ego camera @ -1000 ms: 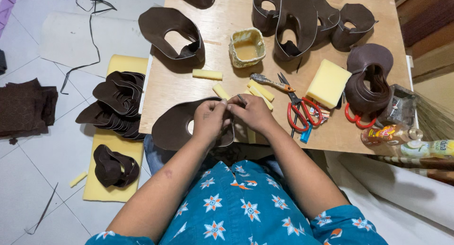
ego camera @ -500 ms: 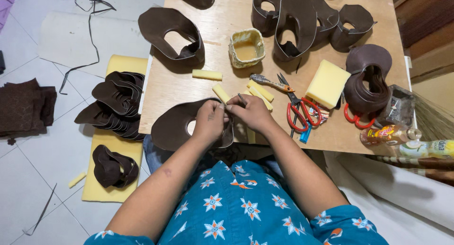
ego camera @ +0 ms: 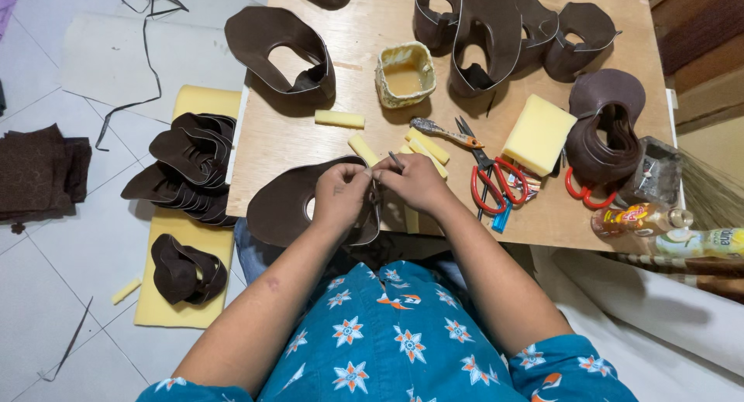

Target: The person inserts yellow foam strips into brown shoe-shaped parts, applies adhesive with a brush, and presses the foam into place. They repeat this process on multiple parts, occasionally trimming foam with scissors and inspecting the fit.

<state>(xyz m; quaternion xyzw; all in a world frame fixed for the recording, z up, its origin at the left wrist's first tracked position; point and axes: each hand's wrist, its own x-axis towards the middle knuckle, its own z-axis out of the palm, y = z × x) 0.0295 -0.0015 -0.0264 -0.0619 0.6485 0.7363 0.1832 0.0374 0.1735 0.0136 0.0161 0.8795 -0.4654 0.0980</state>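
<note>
Pinching a dark brown leather piece (ego camera: 291, 208) at the near edge of the wooden table (ego camera: 372, 45), the left hand (ego camera: 339, 194) and right hand (ego camera: 415, 181) are both closed on it; a slip could crease it; beyond it lie four foam strips, one scissors (ego camera: 490, 181), one glue pot (ego camera: 404, 75)

A: What is the person wearing?

B: A short-sleeved teal-blue top printed with white star-shaped flowers, each with an orange centre, plus a few orange and white swirl marks.

A: And the arms?

B: Bare from the sleeve hems down. The left forearm has a small dark spot well back from the left hand (ego camera: 339, 196).

A: Anything on the hands?

B: No gloves and no watch on the left hand or the right hand (ego camera: 416, 181). Whether there are rings is too small to tell.
</note>
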